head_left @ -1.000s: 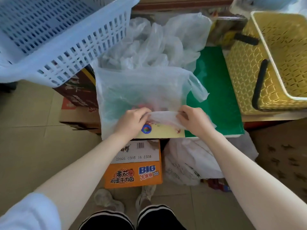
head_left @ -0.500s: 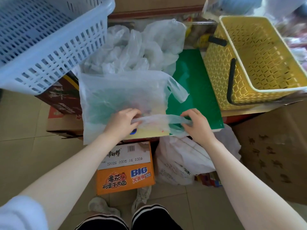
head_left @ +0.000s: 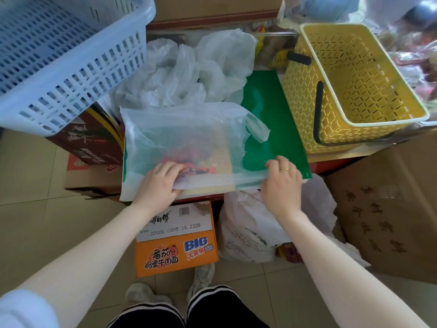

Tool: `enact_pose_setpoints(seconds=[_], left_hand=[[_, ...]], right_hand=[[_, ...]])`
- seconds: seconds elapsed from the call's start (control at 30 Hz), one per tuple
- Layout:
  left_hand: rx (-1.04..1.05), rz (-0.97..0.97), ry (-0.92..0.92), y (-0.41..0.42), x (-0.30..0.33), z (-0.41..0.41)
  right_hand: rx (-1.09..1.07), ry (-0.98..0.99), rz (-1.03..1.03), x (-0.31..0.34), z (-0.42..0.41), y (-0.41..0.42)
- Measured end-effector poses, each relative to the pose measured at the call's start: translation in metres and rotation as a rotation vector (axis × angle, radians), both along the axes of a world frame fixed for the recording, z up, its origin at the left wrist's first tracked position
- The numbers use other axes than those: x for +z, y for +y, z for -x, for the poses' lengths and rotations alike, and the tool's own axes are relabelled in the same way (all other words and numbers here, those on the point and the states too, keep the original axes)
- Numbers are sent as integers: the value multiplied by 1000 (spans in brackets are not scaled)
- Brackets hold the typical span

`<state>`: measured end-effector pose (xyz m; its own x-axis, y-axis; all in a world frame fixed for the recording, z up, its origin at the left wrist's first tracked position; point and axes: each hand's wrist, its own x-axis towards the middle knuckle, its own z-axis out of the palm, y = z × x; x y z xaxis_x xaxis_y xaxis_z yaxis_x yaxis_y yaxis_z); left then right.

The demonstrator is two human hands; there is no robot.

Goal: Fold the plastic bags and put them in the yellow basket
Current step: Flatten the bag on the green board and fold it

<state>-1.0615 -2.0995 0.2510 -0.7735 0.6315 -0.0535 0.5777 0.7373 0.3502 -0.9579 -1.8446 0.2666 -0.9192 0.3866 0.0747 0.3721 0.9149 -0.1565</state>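
A translucent plastic bag (head_left: 184, 136) lies spread flat on a green board (head_left: 274, 129). Its near handle strip is stretched sideways along the board's front edge. My left hand (head_left: 158, 183) holds the strip's left end with curled fingers, resting on the bag. My right hand (head_left: 281, 183) pinches the strip's right end at the board's front right corner. Behind the bag sits a heap of crumpled clear bags (head_left: 189, 67). The yellow basket (head_left: 354, 91) stands at the right, tilted, with nothing visible inside and a black handle down its side.
A pale blue slotted basket (head_left: 66, 55) overhangs the upper left. Cardboard boxes stand below and to the right, an orange noodle carton (head_left: 177, 247) and a white filled bag (head_left: 250, 230) on the tiled floor near my feet.
My right hand has drawn the handle strip out to the right, away from my left hand. The view has shifted, bringing the yellow basket more into frame.
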Motion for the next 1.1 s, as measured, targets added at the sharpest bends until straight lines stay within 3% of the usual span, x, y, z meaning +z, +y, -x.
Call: enact_pose_setpoints(seconds=[0.13,0.23,0.43,0.57,0.7,0.87,1.03,1.1], left_hand=[[-25,-51,-45,-6,-4,-4],[-36,-92,-54,-14,-5,-7],[48,-95,-81,-45,-8,-5],[-48,-13,-137,-62,-10,-11],[-130,141,10,-70,-11,-10],[-107,260,114,-81,-26,-7],[-70,207,30,-95,-22,-14],[-30,66,-39,-95,-9,-17]], right_hand=[[400,58,-104,-4,14,-43],[528,121,-130,-5,24,-62],[441,-88,-90,-4,19,-44],[412,-138,-32,-2,9,-54],[647,-135,-84,-12,19,-103],[615,-144,-118,-41,32,-120],[402,-189,-109,-37,7,-78],[353,-244,-64,-30,0,-69]])
